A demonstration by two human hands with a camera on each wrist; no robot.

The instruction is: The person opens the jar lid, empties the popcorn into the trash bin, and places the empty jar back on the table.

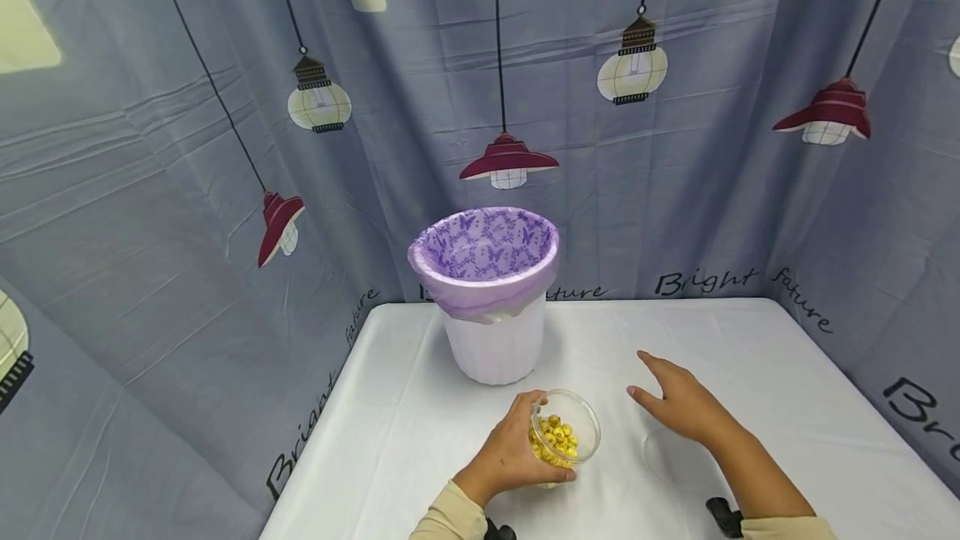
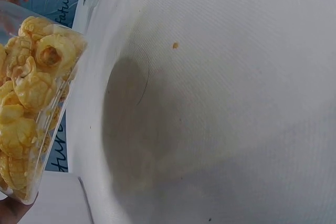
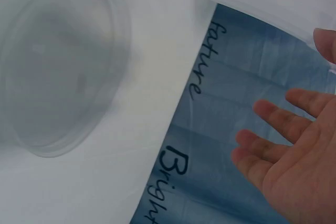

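My left hand (image 1: 512, 450) grips a clear round tub (image 1: 591, 417) from its left side, tilted above the white table. Yellow coated popcorn (image 1: 555, 440) fills its lower part, and the tub's top has no cover on it. The left wrist view shows the popcorn pieces (image 2: 34, 90) close up through the clear wall. To the right, my right hand (image 1: 684, 400) hovers over the table with spread fingers and holds nothing. Below that hand a clear round lid (image 3: 63, 72) lies flat on the table, faint against the white in the head view.
A white bin (image 1: 495, 348) with a purple butterfly-patterned liner (image 1: 487, 294) folded over its rim stands at the back of the white table (image 1: 637, 340). Grey-blue curtains (image 1: 420, 107) with printed lamps surround the table. A small crumb (image 2: 175, 45) lies on the tabletop.
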